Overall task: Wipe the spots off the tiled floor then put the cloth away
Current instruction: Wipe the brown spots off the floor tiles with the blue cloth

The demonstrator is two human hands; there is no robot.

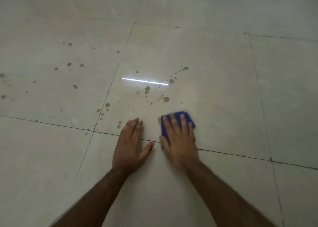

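Head view — right hand (179, 139) flat, fingers spread, pressing the blue cloth (179, 119) onto the tiled floor (223, 89). Left hand (130, 144) lies released, palm down beside it — brown spots (166, 99) just ahead.

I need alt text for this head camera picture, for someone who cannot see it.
A right hand presses a blue cloth flat on a pale tiled floor, while the left hand rests open beside it. Brown spots dot the tiles ahead and to the left.
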